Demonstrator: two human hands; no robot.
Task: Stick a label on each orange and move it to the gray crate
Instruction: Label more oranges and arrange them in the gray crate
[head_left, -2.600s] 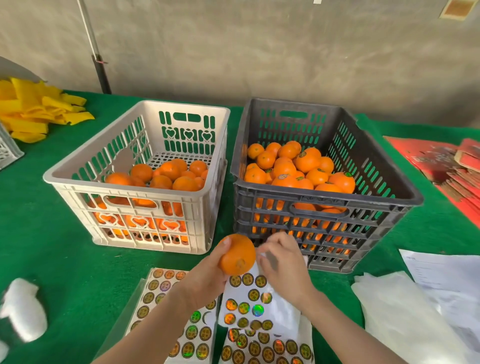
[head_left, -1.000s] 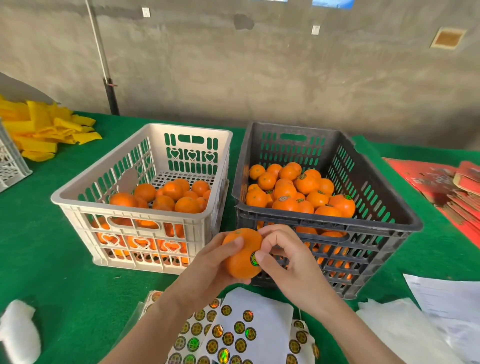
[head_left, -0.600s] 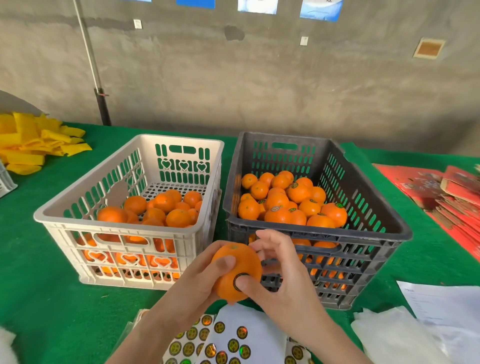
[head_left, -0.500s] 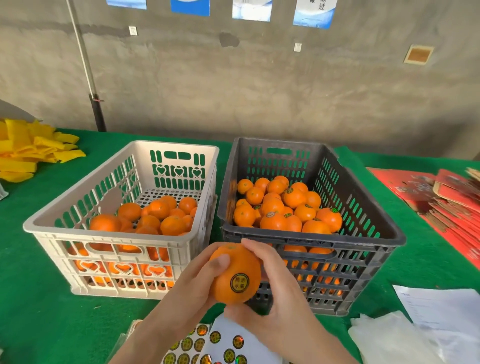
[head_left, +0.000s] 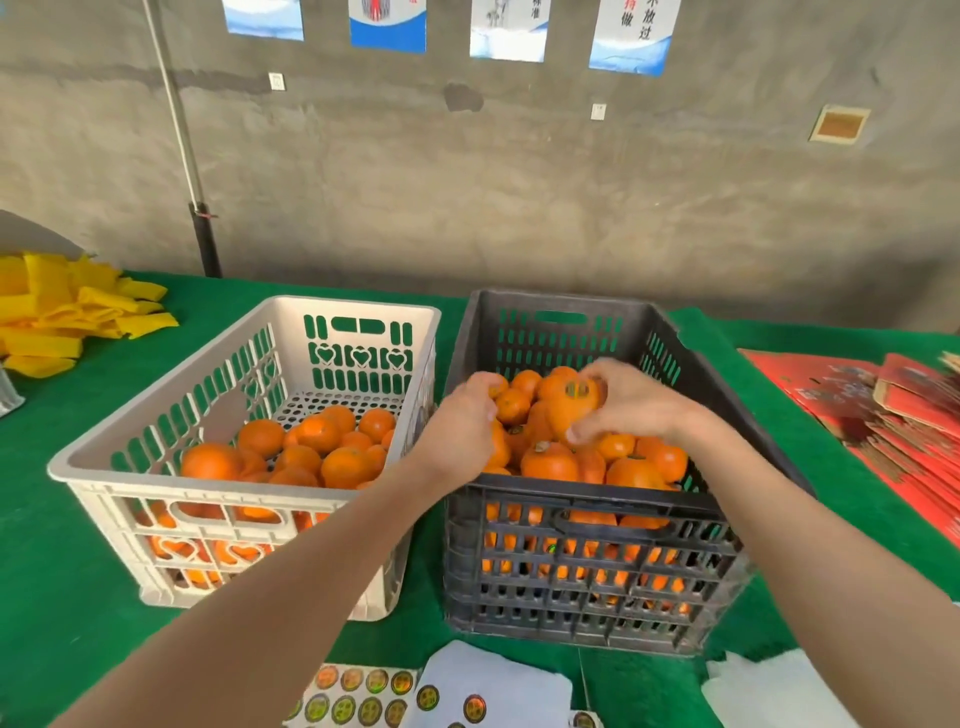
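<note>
Label sheets (head_left: 363, 696) nearest, at bottom edge: round gold-and-dark stickers, print too small to read. Green table cloth (head_left: 62, 597) beneath. Gray crate (head_left: 571, 493) just beside white crate (head_left: 208, 488), both holding oranges. Right hand (head_left: 628, 400) over gray crate's pile, fingers curled round orange (head_left: 563, 415); its round label (head_left: 575, 388) faces up, print blurred. Left hand (head_left: 462, 426) close by over same pile, fingers bent, grip unclear. Yellow strips (head_left: 67, 312) far left, red cartons (head_left: 883, 415) far right. Wall posters (head_left: 631, 34): Chinese characters, rightmost partly reads "不放过".
</note>
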